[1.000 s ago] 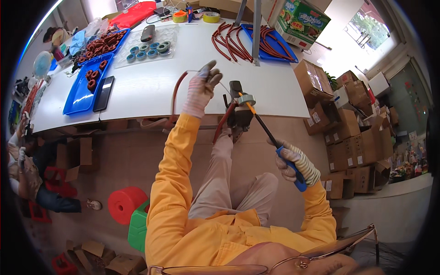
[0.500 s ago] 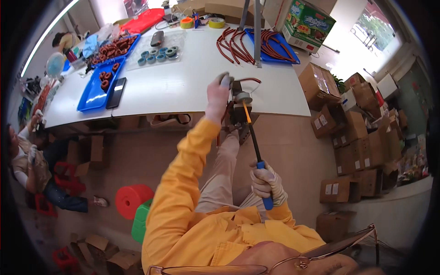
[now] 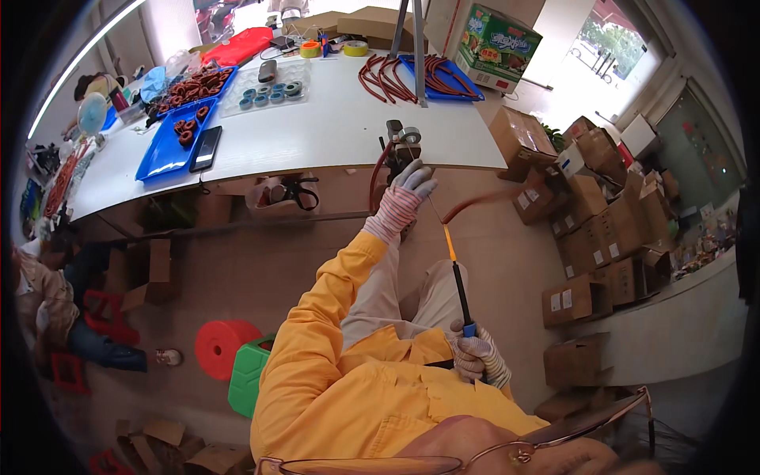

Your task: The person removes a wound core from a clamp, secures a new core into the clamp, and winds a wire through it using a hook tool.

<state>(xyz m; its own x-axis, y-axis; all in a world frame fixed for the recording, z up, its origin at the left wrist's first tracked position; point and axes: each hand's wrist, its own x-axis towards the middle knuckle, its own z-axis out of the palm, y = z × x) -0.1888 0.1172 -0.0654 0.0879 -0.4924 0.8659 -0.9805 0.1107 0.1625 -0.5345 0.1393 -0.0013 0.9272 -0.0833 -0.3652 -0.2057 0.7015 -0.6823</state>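
Note:
My right hand [image 3: 481,356], in a striped glove, grips the blue handle of a rod-like hand tool [image 3: 461,289] with a black shaft and an orange end section. A red-brown tube [image 3: 479,203], smeared by motion, sticks out to the right at the tool's tip. My left hand [image 3: 405,199], gloved, has its fingers closed on a thin strand in front of a small clamp-like fixture [image 3: 394,149] at the table's edge. The strand runs from the fingers down to the tool's tip. A grey roll [image 3: 409,135] sits on top of the fixture.
On the white table [image 3: 317,142] lie blue trays [image 3: 162,158] with red-brown coils, a phone [image 3: 206,149], tape rolls [image 3: 273,93] and long red-brown tubes [image 3: 388,81]. Cardboard boxes [image 3: 574,301] are stacked at right. Red and green stools [image 3: 226,348] and a seated person [image 3: 51,297] are at left.
The tool has drawn back from the grey roll toward my body. My left hand has come down from the fixture's far left side to its near side. The view has shifted slightly.

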